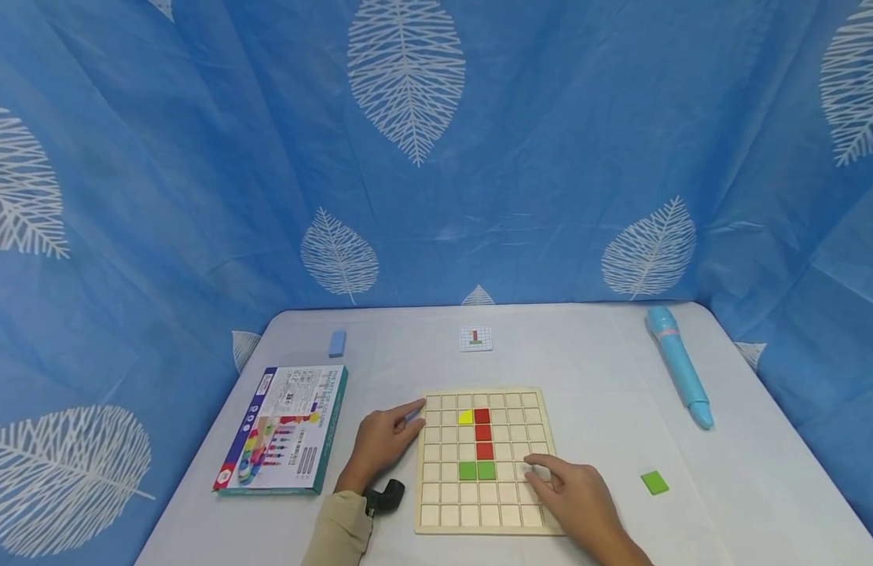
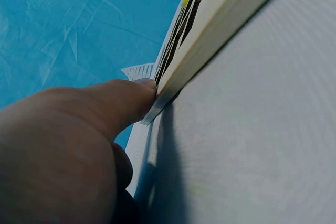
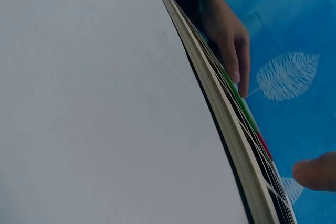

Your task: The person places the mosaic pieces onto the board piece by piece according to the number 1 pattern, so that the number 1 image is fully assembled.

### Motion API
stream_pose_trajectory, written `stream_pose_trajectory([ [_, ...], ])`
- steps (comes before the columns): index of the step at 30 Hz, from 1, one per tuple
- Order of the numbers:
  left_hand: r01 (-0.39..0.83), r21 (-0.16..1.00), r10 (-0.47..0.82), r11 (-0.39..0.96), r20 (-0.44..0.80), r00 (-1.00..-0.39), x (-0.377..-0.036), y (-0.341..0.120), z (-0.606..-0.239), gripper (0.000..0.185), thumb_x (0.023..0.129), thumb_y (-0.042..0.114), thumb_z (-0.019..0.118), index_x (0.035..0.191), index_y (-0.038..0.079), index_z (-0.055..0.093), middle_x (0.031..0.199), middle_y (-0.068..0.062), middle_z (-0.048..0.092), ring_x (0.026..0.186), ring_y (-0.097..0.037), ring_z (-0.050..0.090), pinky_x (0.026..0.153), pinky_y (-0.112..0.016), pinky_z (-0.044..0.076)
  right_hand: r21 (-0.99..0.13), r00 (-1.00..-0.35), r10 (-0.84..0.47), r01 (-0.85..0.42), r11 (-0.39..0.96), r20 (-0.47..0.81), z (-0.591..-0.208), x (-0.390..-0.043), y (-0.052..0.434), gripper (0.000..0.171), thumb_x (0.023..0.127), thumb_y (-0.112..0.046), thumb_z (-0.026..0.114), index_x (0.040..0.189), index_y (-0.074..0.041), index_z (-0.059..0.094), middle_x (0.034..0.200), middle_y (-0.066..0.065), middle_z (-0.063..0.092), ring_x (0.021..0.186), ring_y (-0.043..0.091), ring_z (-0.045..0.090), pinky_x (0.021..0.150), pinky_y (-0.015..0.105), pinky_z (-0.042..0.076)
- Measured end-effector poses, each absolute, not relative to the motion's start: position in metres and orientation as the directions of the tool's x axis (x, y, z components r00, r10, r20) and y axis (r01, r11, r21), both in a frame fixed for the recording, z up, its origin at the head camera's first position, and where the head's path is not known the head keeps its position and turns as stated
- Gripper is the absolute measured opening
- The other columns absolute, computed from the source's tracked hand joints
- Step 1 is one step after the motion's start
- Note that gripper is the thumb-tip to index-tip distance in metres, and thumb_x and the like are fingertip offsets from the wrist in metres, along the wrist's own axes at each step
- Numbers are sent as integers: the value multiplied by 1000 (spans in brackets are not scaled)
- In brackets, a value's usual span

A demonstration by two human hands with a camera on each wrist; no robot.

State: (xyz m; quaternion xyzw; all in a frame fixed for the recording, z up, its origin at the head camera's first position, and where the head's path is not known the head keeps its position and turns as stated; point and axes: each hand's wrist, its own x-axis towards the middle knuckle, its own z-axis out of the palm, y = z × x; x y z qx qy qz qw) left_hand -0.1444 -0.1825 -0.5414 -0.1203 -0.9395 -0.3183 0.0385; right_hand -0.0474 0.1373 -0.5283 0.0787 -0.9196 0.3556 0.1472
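A wooden grid board (image 1: 450, 503) lies flat on the white table (image 1: 585, 369). On it stand three red tiles (image 1: 483, 433) in a column, a yellow tile (image 1: 466, 417) beside the top one and two green tiles (image 1: 476, 471) below. My left hand (image 1: 392, 436) rests against the board's left edge, fingers nearly straight; in the left wrist view one fingertip (image 2: 131, 98) touches the board's corner (image 2: 173, 82). My right hand (image 1: 559, 483) lies relaxed on the board's right side, fingers on empty squares. It holds nothing.
A loose green tile (image 1: 654, 482) lies to the right of the board. A light blue pen-shaped device (image 1: 678, 365) sits at the far right, a small pattern card (image 1: 475, 339) and a blue block (image 1: 337, 343) at the back, and the game box (image 1: 284, 428) on the left. Blue leaf-print cloth surrounds the table.
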Motion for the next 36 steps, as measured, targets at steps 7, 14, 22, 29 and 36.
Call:
stream_pose_trajectory([
  [7, 252, 589, 204, 768, 149, -968, -145, -182, -542, 40, 99, 40, 68, 137, 26, 68, 53, 12, 37, 47, -4, 30, 50, -24, 28, -607, -928, 19, -228, 762, 372, -531, -41, 167, 26, 78, -16, 90, 101, -21, 81, 52, -22, 26, 48, -4, 20, 45, 21, 27],
  [14, 255, 589, 206, 767, 150, -967, -146, -182, -542, 41, 99, 40, 68, 137, 26, 68, 53, 12, 37, 46, -4, 31, 49, -24, 28, -604, -919, 159, -99, 791, 360, -536, -30, 199, 26, 78, -18, 90, 102, -15, 81, 51, -16, 29, 46, 0, 22, 44, 23, 28],
  [22, 238, 596, 194, 767, 139, -971, -145, -182, -543, 41, 99, 41, 68, 137, 27, 68, 53, 12, 37, 46, -5, 31, 49, -24, 28, -602, -902, 291, 45, 797, 319, -538, -17, 222, 27, 78, -17, 90, 102, -9, 81, 52, -8, 32, 45, 5, 23, 43, 26, 26],
  [29, 232, 598, 189, 767, 134, -973, -144, -182, -542, 41, 98, 39, 69, 137, 27, 68, 53, 12, 36, 47, -4, 30, 49, -24, 27, -585, -886, 367, 143, 798, 284, -535, -9, 237, 28, 81, -18, 87, 104, -4, 80, 50, -5, 35, 44, 8, 27, 43, 27, 27],
  [36, 241, 602, 192, 761, 145, -971, -144, -181, -541, 40, 98, 37, 70, 136, 26, 69, 53, 12, 36, 47, -4, 29, 49, -24, 27, -605, -877, 456, 284, 744, 149, -533, -7, 250, 38, 86, -25, 83, 112, 2, 76, 52, -2, 37, 46, 13, 32, 46, 29, 27],
])
